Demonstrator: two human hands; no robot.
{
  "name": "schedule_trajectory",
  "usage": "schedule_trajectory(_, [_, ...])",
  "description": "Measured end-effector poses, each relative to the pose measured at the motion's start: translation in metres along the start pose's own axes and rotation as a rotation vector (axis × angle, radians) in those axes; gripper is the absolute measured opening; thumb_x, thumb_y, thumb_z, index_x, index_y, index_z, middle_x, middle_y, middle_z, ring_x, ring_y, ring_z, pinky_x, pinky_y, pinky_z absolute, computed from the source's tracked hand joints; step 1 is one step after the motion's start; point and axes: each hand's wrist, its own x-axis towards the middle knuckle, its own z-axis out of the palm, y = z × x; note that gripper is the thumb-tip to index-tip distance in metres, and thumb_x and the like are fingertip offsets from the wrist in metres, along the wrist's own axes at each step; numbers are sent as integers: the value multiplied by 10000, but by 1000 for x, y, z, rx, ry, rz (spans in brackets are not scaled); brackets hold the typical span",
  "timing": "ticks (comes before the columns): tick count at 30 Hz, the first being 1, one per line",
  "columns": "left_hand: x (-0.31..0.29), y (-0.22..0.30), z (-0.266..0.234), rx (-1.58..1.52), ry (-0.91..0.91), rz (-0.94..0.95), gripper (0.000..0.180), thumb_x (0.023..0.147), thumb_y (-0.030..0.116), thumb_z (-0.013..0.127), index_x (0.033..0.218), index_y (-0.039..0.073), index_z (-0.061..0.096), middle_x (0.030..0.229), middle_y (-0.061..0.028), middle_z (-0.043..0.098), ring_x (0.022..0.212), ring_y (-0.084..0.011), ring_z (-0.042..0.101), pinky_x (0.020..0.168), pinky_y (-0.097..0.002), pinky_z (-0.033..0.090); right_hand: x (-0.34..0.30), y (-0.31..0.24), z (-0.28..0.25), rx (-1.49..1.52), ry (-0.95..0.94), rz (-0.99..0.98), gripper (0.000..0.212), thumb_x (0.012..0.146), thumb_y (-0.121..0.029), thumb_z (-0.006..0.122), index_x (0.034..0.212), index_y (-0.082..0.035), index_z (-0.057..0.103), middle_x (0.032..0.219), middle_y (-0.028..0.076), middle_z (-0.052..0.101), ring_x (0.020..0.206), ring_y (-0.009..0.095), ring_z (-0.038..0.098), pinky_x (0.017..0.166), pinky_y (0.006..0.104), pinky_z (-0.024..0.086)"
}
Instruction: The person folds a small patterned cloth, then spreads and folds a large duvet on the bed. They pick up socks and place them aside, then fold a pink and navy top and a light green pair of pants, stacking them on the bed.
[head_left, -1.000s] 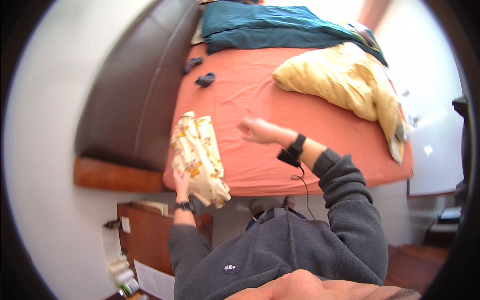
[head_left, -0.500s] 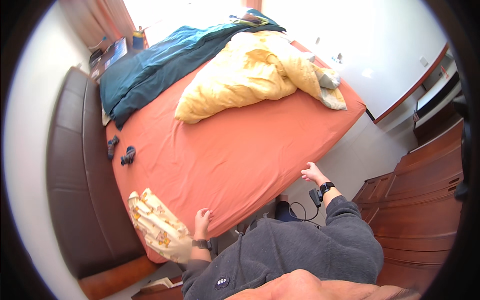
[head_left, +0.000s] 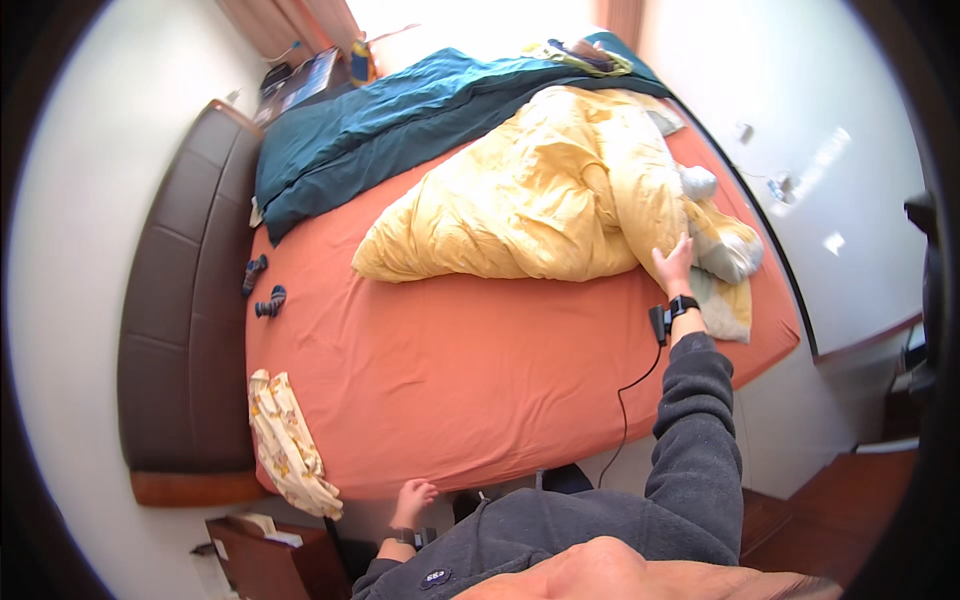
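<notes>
The puffy yellow fabric quilt (head_left: 540,200) lies bunched at one o'clock from the middle of the bed, its pale grey underside (head_left: 735,250) turned out at its four-o'clock end. There the right hand (head_left: 675,265) reaches onto the yellow edge, fingers against the cloth; whether they pinch it I cannot tell. The left hand (head_left: 415,498) sits near the bed's rim, between six and seven o'clock, fingers loosely curled and apart from anything graspable.

To handle the quilt well, I would take cover and filling together in a full fistful, find a true corner among the folds, and bring the left hand to the nearer edge to share the pull (the black cable (head_left: 622,400) at the right wrist could snag).

Beneath stretches a coral-coloured fitted sheet (head_left: 450,380). Farther out, a dark teal blanket (head_left: 400,125) lies toward eleven o'clock, two dark patterned socks (head_left: 270,302) at nine, and a crumpled cream patterned cloth (head_left: 285,440) at eight, beside the brown padded headboard (head_left: 185,320).
</notes>
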Motion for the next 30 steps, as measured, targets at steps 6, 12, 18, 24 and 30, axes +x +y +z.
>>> schedule_trajectory(6, [-55,-3,84,-58,-49,-165,233,901,156,536,1096,33,498,971,-114,625,869,-206,625,706,-281,506,87,-20,20,318,-300,285,664,670,-172,687,1218,73,402,1137,252,543,1035,356,545,892,388,437])
schedule_trajectory(12, [-17,88,134,-11,-76,41,229,907,116,504,1116,24,478,1031,-116,604,893,-191,611,725,-286,496,5,-33,-28,1163,-761,-271,452,733,-2,486,1183,40,509,1080,135,617,1004,211,571,884,307,434])
schedule_trajectory(18, [20,177,214,-157,-260,183,219,909,135,513,1100,32,482,1023,-108,599,905,-176,600,759,-279,487,-117,100,-147,-98,-1443,-677,411,744,-89,561,1138,-197,602,1111,137,593,981,323,576,801,389,469])
schedule_trajectory(24, [17,163,253,-108,-399,135,220,907,144,530,1092,34,485,1017,-92,606,890,-150,600,733,-251,485,-61,136,-106,227,-927,-130,239,764,-245,563,798,-32,667,694,184,625,635,305,634,567,379,476])
schedule_trajectory(30, [1,116,215,-140,-275,50,227,901,142,540,1088,27,481,1010,-98,608,848,-158,616,690,-249,502,51,101,-26,964,-588,530,321,901,-337,512,985,-30,554,722,17,602,529,102,503,440,253,380])
